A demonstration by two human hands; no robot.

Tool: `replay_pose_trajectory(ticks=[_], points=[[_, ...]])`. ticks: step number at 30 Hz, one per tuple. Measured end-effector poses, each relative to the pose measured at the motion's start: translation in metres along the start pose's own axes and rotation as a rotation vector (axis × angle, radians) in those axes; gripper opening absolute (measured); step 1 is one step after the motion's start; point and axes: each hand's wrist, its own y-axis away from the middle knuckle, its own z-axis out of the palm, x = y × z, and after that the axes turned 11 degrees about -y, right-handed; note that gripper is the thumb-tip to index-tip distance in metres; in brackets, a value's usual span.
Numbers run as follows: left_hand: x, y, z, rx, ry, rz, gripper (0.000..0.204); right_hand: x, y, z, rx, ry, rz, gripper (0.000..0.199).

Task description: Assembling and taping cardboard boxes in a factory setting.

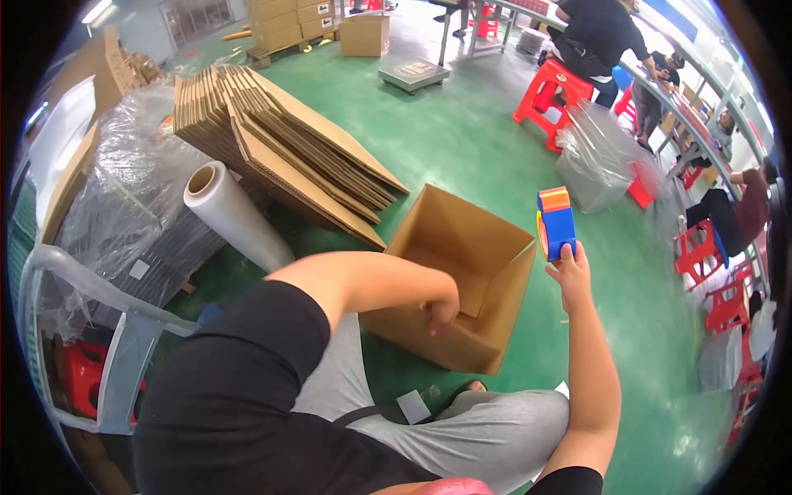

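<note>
An open cardboard box [511, 309] stands upright on the floor in front of me, its inside bare as far as I can see. My left hand [443, 307] is bent over the box's near side, fingers curled down at the wall's edge; part of the grip is hidden. Raised to the right of the box, my right hand [571, 276] is closed around the lower end of a blue tape dispenser [560, 227]. Orange parts show at the dispenser's top and along its left side.
Folded cardboard sheets [289, 148] lean at the left beside a roll of stretch film [235, 214]. A grey chair [132, 355] is close on my left. Red stools [551, 99] and seated people line the right. A floor scale [414, 76] stands farther off.
</note>
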Motion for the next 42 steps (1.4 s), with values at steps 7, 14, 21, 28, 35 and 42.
replay_pose_trajectory(ticks=[7, 14, 21, 28, 35, 42], points=[[-0.048, -0.076, 0.033, 0.439, -0.140, -0.500, 0.051, 0.024, -0.011, 0.002, -0.038, 0.065, 0.034, 0.035], [-0.055, -0.083, 0.039, 0.514, 0.038, -0.422, 0.051, 0.041, -0.025, -0.005, -0.111, -0.030, -0.006, 0.029], [-0.084, 0.000, -0.089, 2.108, -0.318, -0.899, 0.042, 0.062, -0.034, -0.019, -0.113, -0.142, 0.057, 0.041], [-0.094, -0.001, -0.056, 1.708, -0.175, -0.815, 0.041, 0.058, -0.034, -0.020, -0.125, -0.254, 0.080, 0.047], [-0.049, -0.089, 0.058, 1.521, -0.105, -0.738, 0.086, 0.054, -0.032, -0.031, -0.094, -0.231, 0.071, 0.042], [-0.089, -0.108, 0.092, 0.928, 0.140, -0.590, 0.109, 0.054, -0.033, 0.003, -0.199, -0.220, 0.069, 0.045]])
